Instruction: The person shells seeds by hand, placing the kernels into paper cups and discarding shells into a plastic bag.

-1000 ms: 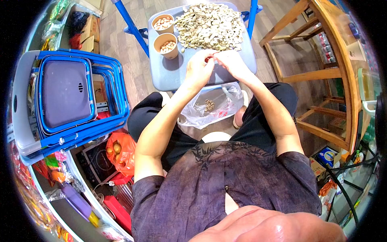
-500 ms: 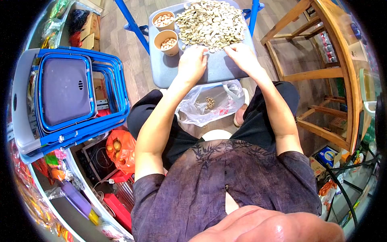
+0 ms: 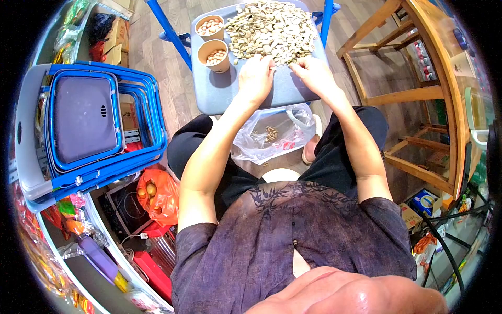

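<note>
Drawn apart, right hand [image 3: 255,79] and left hand [image 3: 317,77] curl, grip unclear; two cups [image 3: 221,67] hold nuts [image 3: 215,56], a big seed pile [image 3: 272,31] remains.

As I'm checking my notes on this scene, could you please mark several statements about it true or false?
1. The nearer cup and the farther cup stand on the grey table. True.
2. Both cups are to the right of the heap. False: they are to the left of the heap.
3. The left hand is closer to the cups than the right hand. True.
4. The clear bag lies on the tabletop. False: the clear bag is below the tabletop.
5. The orange bag holds round, yellowish items. True.
</note>
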{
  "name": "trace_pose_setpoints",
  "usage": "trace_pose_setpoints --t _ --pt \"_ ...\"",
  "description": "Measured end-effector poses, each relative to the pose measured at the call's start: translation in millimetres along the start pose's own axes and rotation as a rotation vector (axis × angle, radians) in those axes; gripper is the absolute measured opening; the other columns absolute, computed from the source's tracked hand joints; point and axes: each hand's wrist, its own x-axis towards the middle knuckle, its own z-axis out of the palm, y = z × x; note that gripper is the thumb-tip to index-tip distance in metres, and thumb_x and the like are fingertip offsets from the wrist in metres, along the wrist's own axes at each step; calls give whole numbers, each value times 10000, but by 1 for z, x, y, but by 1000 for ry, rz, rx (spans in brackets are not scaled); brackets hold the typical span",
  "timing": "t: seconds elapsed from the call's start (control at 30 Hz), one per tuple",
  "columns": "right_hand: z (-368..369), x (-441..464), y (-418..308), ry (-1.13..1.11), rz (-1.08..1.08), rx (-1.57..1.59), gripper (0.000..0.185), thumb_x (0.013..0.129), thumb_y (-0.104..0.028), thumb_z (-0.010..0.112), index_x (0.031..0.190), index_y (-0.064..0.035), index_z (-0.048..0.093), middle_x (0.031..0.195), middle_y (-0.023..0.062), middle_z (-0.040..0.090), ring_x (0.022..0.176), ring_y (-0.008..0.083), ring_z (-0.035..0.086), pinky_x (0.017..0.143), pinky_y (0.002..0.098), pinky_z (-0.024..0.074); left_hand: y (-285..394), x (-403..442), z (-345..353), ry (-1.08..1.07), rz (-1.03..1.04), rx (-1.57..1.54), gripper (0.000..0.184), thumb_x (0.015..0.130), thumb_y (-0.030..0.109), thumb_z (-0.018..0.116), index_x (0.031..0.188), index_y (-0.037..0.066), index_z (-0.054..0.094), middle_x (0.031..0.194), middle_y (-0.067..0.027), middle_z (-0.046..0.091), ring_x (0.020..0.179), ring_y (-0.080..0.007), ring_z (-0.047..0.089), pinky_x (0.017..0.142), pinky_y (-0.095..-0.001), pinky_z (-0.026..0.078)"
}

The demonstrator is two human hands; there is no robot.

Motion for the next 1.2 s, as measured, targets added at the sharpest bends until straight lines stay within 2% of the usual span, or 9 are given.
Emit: trace_pose_setpoints --t 0.13,0.17,0.2,0.27,0.4,0.57,0.93,1.0,1.2 --pt "3 1 4 -11 -67 310 354 874 -346 579 780 -11 645 675 102 619 640 203 582 625 359 459 6 3 -2 111 12 -152 117 810 107 675 917 83 637 830 -98 625 757 -250 613 716 -358 505" --pt "3 1 3 -24 -106 477 336 890 -326 585 778 -12 629 644 53 587 610 143 535 596 323 438 10 3 -5 63 -110 -307 121 811 110 685 912 74 629 821 -91 629 720 -222 608 678 -347 499" --pt "3 2 4 -23 -106 478 336 890 -326 585 778 -12 629 644 53 587 610 143 535 596 323 438 14 2 -9 15 -234 -460 128 813 112 694 907 66 620 812 -83 633 683 -193 604 639 -336 492" --pt "5 5 4 -148 -35 732 287 908 -294 585 791 -35 619 637 -28 505 612 71 447 563 250 384 14 2 -9 17 -250 -555 129 816 102 690 919 62 625 800 -61 628 656 -152 575 618 -305 481" --pt "-2 -1 -11 -211 37 853 253 925 -298 570 819 -74 619 638 -59 481 571 45 406 511 211 325 12 0 -13 -3 -267 -709 142 847 73 682 978 52 631 828 20 621 665 -37 510 610 -203 445" --pt "0 -2 -18 -303 54 962 227 943 -320 555 834 -124 589 634 -76 451 514 14 349 443 189 251 16 -1 -20 10 -292 -788 137 858 82 678 985 57 634 831 20 618 667 -34 501 605 -202 439" --pt "2 -3 -33 -336 1 899 224 957 -311 549 831 -129 577 644 -77 438 515 14 347 445 186 246 15 -4 -26 26 -278 -710 150 869 94 661 1013 54 652 837 16 627 673 -44 512 609 -209 445" --pt "2 -3 -33 -337 -4 890 221 957 -310 550 837 -127 580 645 -77 440 516 14 351 446 186 247 16 -4 -26 55 -294 -744 116 844 94 667 952 55 654 752 -17 608 623 -85 531 586 -255 468" --pt "5 -3 -30 -296 -16 985 240 964 -325 527 839 -127 577 643 -76 436 516 18 342 449 193 255 10 -6 -24 25 -284 -702 135 868 109 665 987 46 669 798 19 637 658 -46 517 600 -216 452"
